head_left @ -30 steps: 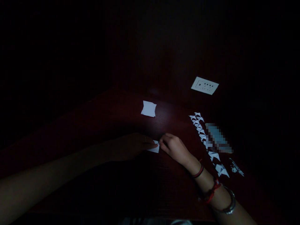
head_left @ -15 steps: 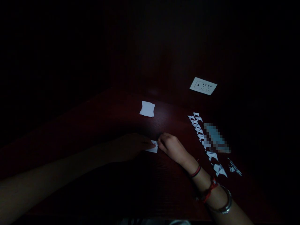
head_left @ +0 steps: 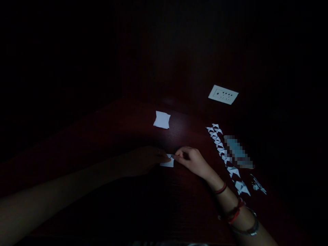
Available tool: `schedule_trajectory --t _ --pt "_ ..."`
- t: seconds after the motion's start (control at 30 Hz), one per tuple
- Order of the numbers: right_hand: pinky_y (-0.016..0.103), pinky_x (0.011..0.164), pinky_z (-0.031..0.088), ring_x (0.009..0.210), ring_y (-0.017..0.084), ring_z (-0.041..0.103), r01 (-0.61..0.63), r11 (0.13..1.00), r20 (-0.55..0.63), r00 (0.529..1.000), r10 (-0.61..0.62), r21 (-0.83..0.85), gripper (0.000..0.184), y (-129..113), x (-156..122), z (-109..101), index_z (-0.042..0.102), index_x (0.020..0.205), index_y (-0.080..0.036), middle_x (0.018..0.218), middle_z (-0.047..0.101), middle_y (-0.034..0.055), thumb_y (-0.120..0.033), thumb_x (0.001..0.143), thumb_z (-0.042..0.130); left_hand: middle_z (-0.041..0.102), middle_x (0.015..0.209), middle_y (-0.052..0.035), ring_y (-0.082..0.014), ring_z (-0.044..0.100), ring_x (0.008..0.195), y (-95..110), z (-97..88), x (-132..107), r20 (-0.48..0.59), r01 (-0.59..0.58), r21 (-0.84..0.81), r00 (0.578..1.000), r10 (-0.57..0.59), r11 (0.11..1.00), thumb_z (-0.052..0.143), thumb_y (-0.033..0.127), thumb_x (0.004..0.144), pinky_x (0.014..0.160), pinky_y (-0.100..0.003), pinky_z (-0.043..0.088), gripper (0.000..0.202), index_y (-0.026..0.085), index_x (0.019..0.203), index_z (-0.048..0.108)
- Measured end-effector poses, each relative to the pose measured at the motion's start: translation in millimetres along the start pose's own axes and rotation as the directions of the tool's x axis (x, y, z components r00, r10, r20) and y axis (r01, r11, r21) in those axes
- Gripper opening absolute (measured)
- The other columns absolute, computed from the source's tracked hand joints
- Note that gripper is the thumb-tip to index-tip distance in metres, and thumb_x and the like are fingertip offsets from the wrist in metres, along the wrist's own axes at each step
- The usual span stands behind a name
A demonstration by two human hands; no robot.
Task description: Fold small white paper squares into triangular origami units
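Note:
A small square of white paper [head_left: 167,164] lies on the dark red table in front of me, with a fold line or flap near its upper edge. My left hand [head_left: 150,156], deep in shadow, holds the paper from the left, a fingertip pressed on its top. From the right, my right hand [head_left: 192,159] has its thumb and forefinger pinched together at the paper's upper right corner; its other fingers are curled in. The fingertips partly hide that corner.
Farther back lies a stack of white paper squares [head_left: 162,120]. Along the right runs a row of folded white paper pieces [head_left: 219,146], beside a blurred bluish object [head_left: 237,150] and a small whitish item [head_left: 258,184]. A white socket panel [head_left: 223,94] is on the back wall.
My right hand has shifted slightly right and turned, its thumb and forefinger now showing in a pinch at the paper's corner. My left hand stays nearly still on the paper.

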State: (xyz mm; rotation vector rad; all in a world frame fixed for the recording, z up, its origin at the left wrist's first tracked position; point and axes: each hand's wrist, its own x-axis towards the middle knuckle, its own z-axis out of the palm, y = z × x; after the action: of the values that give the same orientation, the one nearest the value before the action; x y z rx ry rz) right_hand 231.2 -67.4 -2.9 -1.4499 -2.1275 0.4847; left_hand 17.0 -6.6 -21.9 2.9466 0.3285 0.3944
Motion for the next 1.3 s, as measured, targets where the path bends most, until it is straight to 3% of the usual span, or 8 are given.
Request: schedule_trajectory --t 0.17,0.3,0.57,0.9,1.07,1.3 --pt "0.018 0.056 0.036 0.059 0.008 0.048 -0.123 0.987 0.066 0.991 0.116 0.107 0.013 2.9 -1.0 4.1 0.06 0.074 -0.014 0.066 0.056 -0.0017 -0.024 0.078 0.053 0.051 0.121 -0.0032 -0.0166 0.049 0.107 1.0 -1.0 1.7 -0.014 0.012 -0.016 1.0 -0.012 1.0 0.043 0.007 0.081 0.091 -0.028 0.038 0.043 0.023 0.12 0.047" --pt "0.019 0.057 0.037 0.06 0.009 0.05 -0.198 0.97 0.048 0.98 0.193 0.14 0.013 2.7 1.2 7.6 0.059 0.07 -0.014 0.066 0.058 -0.001 -0.024 0.076 0.053 0.05 0.122 -0.0035 -0.0168 0.05 0.106 2.7 -4.2 2.1 0.008 0.016 -0.007 1.0 -0.016 1.0 0.043 0.006 0.08 0.09 -0.029 0.039 0.045 0.023 0.121 0.047" --pt "0.019 0.056 0.038 0.06 0.009 0.05 -0.255 0.935 0.082 0.967 0.242 0.247 0.01 5.0 4.6 9.4 0.059 0.071 -0.013 0.066 0.058 -0.0005 -0.021 0.073 0.053 0.049 0.124 -0.0013 -0.0174 0.048 0.109 0.7 -4.9 1.6 0.021 -0.025 0.023 0.999 0.024 0.999 0.044 0.002 0.075 0.091 -0.029 0.037 0.053 0.027 0.122 0.046" --pt "0.019 0.054 0.037 0.058 0.01 0.052 -0.227 0.973 0.006 0.974 0.227 0.037 0.007 -0.3 5.9 11.2 0.058 0.069 -0.016 0.065 0.059 0.0007 -0.017 0.071 0.051 0.049 0.124 -0.0018 -0.0195 0.047 0.11 -0.3 -1.8 0.5 0.022 -0.014 0.049 1.0 0.013 0.999 0.048 0.008 0.077 0.092 -0.032 0.037 0.049 0.027 0.122 0.046" --pt "0.02 0.055 0.038 0.059 0.011 0.054 -0.246 0.969 0.003 0.969 0.246 0.009 0.007 -1.3 6.7 11.9 0.058 0.068 -0.017 0.067 0.062 0.0016 -0.018 0.071 0.052 0.047 0.126 -0.0011 -0.0189 0.044 0.113 0.4 0.9 -0.2 0.008 -0.008 0.075 1.0 0.008 0.997 0.046 0.007 0.079 0.095 -0.033 0.035 0.05 0.028 0.124 0.042" --pt "0.02 0.057 0.039 0.06 0.011 0.055 -0.255 0.967 -0.01 0.967 0.255 0.006 0.007 -1.0 7.8 12.8 0.057 0.07 -0.017 0.067 0.061 0.0021 -0.017 0.072 0.05 0.053 0.12 -0.0031 -0.019 0.048 0.109 5.1 -0.5 4.7 0.013 0.02 0.117 1.0 -0.022 0.993 0.044 0.007 0.078 0.093 -0.032 0.036 0.042 0.022 0.117 0.051"
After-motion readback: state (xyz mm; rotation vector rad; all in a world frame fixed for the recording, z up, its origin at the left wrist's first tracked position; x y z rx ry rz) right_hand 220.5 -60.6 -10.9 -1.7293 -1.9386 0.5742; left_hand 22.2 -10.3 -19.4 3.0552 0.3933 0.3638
